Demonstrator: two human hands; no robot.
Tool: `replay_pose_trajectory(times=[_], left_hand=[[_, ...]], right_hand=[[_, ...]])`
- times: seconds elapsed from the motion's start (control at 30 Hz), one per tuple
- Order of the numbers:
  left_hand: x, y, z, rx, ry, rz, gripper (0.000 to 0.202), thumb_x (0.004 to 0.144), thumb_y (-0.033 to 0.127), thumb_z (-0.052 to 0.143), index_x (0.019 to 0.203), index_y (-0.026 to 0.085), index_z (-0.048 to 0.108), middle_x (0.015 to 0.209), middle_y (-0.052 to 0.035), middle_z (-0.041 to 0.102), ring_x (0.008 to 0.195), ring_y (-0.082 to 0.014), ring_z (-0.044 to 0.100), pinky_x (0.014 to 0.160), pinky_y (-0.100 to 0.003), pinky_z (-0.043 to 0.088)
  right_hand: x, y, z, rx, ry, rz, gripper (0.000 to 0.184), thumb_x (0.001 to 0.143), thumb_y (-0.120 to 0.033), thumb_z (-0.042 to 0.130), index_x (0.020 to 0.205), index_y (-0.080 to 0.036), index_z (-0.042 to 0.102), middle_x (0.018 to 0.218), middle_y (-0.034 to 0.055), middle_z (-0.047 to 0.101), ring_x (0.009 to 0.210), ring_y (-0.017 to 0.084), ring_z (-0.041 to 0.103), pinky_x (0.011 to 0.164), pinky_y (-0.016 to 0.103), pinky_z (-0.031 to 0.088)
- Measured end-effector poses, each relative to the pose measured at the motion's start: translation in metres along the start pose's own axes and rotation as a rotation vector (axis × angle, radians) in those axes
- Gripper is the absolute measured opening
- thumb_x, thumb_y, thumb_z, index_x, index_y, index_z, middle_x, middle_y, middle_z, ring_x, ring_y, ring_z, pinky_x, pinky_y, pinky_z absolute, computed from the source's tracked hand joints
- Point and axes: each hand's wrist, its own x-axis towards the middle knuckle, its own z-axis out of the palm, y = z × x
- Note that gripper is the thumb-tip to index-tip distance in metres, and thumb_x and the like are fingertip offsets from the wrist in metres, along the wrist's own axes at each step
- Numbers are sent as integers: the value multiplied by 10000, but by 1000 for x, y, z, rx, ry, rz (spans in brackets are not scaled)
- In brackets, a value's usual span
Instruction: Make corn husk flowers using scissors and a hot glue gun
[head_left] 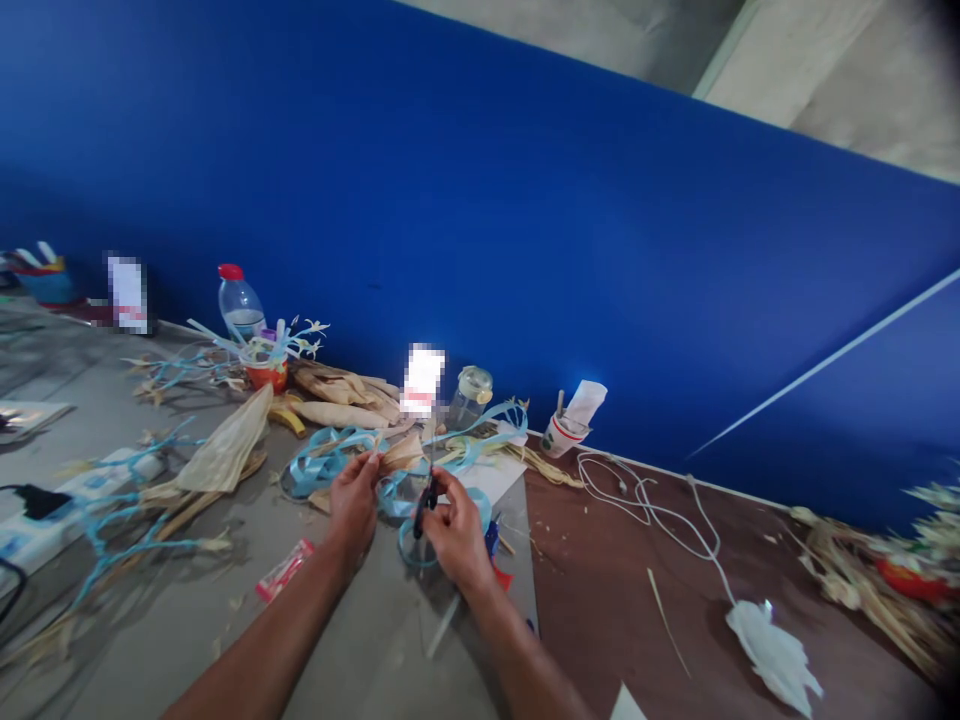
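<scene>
Head view: the left hand pinches a dried husk strip beside the light-blue ribbon on the grey table, while the right hand has its fingers curled shut around black scissors. Blades sit close to the left fingertips, and with ribbon loops crowding in, a snip could nick skin or cut the wrong strand.

Ribbon on table before hands, bottle behind left, cable right.
</scene>
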Motion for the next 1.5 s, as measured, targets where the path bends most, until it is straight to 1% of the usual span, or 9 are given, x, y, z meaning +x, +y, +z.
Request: replay_pose_trajectory(times=[0.07,0.13,0.2,0.27,0.4,0.57,0.77,1.07,1.5], left_hand=[[-1,0,1,14,1,11,405,485,383,841,740,140,643,646,6,658,576,-113,584,590,-239,455],[-1,0,0,60,1,52,402,512,418,826,749,148,645,663,6,659,601,-121,590,604,-244,454],[0,-2,-2,124,7,107,388,547,444,804,754,152,652,673,10,652,616,-122,581,605,-237,444],[2,-3,-4,171,23,147,377,574,455,786,763,154,661,677,14,642,620,-115,566,604,-227,435],[3,-4,-7,185,52,171,374,581,449,783,783,157,664,692,17,632,620,-106,549,600,-215,436],[4,-4,-6,172,58,185,384,565,453,786,774,154,666,721,0,646,647,-120,571,626,-232,461],[3,-5,-4,147,39,201,360,572,443,787,763,164,664,746,-8,660,705,-132,591,692,-253,477],[1,-9,-2,130,33,138,399,533,449,804,763,163,648,726,-1,653,663,-124,584,657,-255,475],[1,-11,-4,80,-14,152,311,560,386,810,751,178,680,739,-4,680,679,-123,611,673,-253,499]], right_hand=[[3,-3,-3,129,36,18,510,669,-321,678,1137,-173,540,856,16,613,538,82,483,514,213,419],[5,-1,-5,169,68,-13,462,650,-345,703,1056,-178,559,786,4,600,612,108,526,581,225,444],[6,3,-4,142,84,-39,415,642,-353,711,992,-188,561,759,-1,590,656,125,544,629,240,455],[5,7,-3,68,73,-45,368,671,-371,686,964,-191,555,735,-7,576,649,129,538,627,246,450],[2,10,-1,-143,9,-48,291,738,-385,621,954,-198,563,703,-17,570,621,130,526,587,242,421],[-1,9,1,-327,-54,-8,262,728,-349,630,939,-198,593,682,-9,591,625,144,539,565,241,401],[-2,7,3,-386,-69,21,285,730,-347,640,976,-205,615,709,9,632,655,165,568,599,262,427],[-2,17,4,-372,-112,-31,299,751,-350,633,1015,-210,627,728,10,654,664,172,603,644,280,463],[-2,17,4,-358,-128,-34,288,764,-346,623,1006,-190,621,740,9,644,668,162,590,651,277,460]])
